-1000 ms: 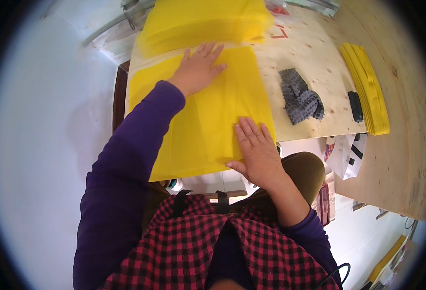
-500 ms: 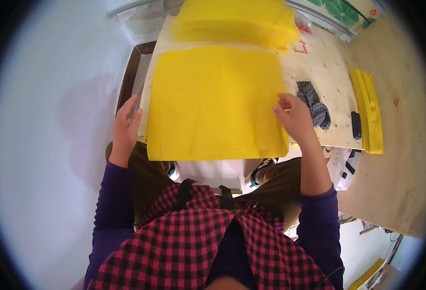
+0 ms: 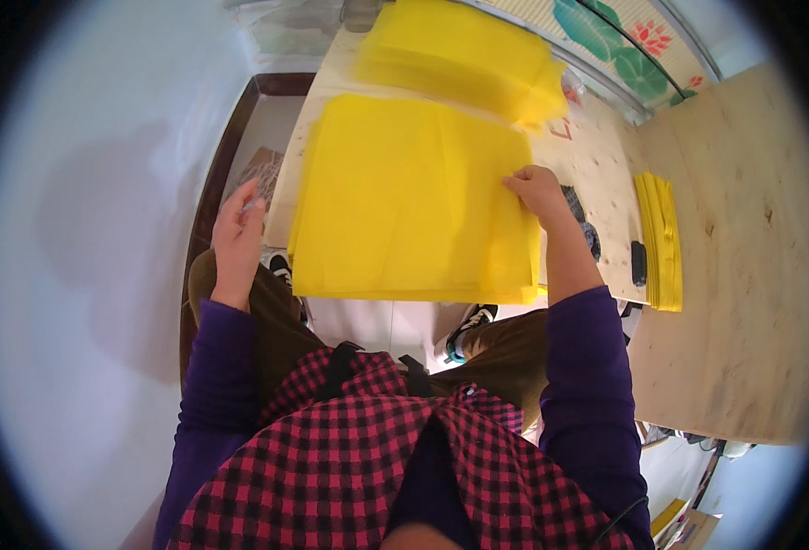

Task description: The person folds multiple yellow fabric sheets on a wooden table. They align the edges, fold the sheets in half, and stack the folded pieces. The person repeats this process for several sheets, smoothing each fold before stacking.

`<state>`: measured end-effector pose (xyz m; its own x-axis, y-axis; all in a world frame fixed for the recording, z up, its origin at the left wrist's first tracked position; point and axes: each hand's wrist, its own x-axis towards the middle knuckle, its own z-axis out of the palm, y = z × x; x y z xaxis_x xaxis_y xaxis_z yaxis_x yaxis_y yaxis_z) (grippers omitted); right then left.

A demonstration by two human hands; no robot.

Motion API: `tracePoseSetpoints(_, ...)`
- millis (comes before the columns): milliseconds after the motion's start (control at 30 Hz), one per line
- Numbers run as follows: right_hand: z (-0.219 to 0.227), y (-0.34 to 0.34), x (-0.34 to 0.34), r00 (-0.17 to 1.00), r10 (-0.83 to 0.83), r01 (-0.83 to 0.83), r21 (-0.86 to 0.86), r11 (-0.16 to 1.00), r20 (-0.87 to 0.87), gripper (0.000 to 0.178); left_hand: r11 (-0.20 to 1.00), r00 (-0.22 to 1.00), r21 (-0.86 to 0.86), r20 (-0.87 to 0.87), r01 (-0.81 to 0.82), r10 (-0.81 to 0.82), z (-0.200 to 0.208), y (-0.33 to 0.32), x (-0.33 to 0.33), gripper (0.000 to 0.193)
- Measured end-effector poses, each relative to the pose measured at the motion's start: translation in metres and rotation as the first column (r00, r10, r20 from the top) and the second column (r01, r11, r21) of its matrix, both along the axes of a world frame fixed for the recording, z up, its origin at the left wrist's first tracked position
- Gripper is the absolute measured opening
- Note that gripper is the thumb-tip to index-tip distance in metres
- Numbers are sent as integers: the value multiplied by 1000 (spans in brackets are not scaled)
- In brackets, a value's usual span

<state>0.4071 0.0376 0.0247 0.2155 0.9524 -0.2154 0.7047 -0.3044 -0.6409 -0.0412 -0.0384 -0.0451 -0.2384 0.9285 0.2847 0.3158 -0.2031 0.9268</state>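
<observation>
A stack of square yellow cloth sheets [image 3: 395, 202] lies on the wooden table, its front edge hanging past the table's near side. At the stack's upper right edge, my right hand [image 3: 537, 191] has thumb and fingers closed on the top yellow sheet. My left hand [image 3: 239, 225] is held off the stack's left side, touching no cloth. Its fingers are loosely curled and apart from the thumb; whether something small lies between them is hard to make out.
Another yellow cloth pile [image 3: 459, 60] lies at the table's far side. On the right are a dark patterned cloth [image 3: 590, 236], partly behind my right forearm, a small black object [image 3: 638, 264] and folded yellow cloth [image 3: 663, 243] beside a wooden panel [image 3: 735, 247]. A white wall [image 3: 83, 275] stands left.
My right hand has closed on the sheet's right edge, and the top sheet sits slightly shifted. My left hand stays beside the stack. The view has swung left, and the dark cloth is more hidden.
</observation>
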Motion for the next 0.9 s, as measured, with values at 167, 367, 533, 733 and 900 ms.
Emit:
tracePoseSetpoints(167,3,-4,12,947,-55,86,87,992,-317,22,998,992,63,120,19,-27,-1,1,-1,32)
tracePoseSetpoints(367,5,-13,23,830,-148,215,65,974,-538,13,1000,992,3,128,6,-6,4,1,-5,32)
tracePoseSetpoints(533,2,-11,28,875,-150,190,42,981,-459,13,1000,991,19,131,14,-17,4,1,-3,31)
tracePoseSetpoints(733,3,-11,18,936,-194,213,34,977,-294,17,999,993,35,114,3,-6,4,0,-2,30)
tracePoseSetpoints(900,5,-11,17,985,-127,130,13,991,-120,20,1000,996,12,92,-5,4,7,0,-2,30)
